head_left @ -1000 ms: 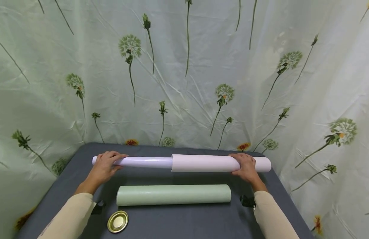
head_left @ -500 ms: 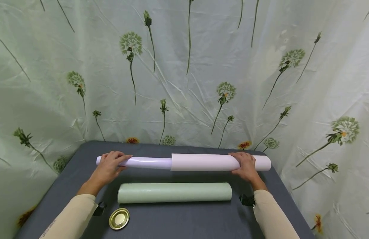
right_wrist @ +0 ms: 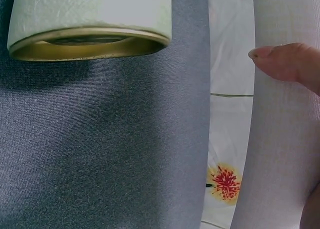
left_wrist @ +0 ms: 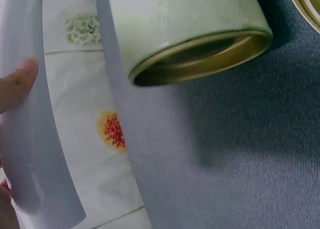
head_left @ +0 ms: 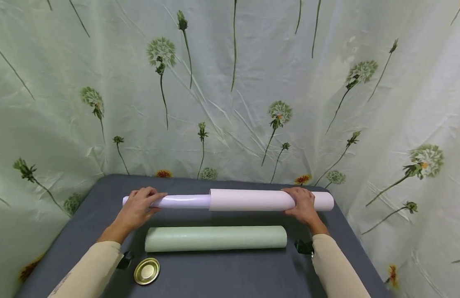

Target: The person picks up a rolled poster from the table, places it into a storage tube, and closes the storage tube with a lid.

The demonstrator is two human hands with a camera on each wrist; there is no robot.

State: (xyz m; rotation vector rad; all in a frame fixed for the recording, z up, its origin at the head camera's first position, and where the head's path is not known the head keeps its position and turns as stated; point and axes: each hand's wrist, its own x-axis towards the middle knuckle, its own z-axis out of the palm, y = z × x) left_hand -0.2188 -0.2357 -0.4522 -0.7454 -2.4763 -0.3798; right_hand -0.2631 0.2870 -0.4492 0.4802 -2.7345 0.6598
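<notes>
My left hand (head_left: 140, 207) grips a narrow, glossy white roll (head_left: 187, 201) near its left end. Its right end disappears into the left opening of a wider, pale pink roll (head_left: 248, 200). Around the right part of that wider roll curls my right hand (head_left: 302, 205). Both rolls lie level, in one line, above the far part of the table. The left wrist view shows the thumb (left_wrist: 22, 81) along the glossy roll (left_wrist: 30, 154); in the right wrist view the other thumb (right_wrist: 282, 61) presses the matte surface of the wide roll (right_wrist: 280, 139).
Nearer me, a pale green tube (head_left: 215, 239) lies sideways on the dark grey table (head_left: 222, 273). A gold-coloured rim (left_wrist: 250, 46) edges its open left end. By its left front lies a round gold metal lid (head_left: 146, 271). A dandelion-print curtain (head_left: 222, 95) hangs behind the table.
My left hand has moved right with the narrow roll, and less of that roll shows outside the wider one. My right hand keeps its hold; the view has shifted slightly.
</notes>
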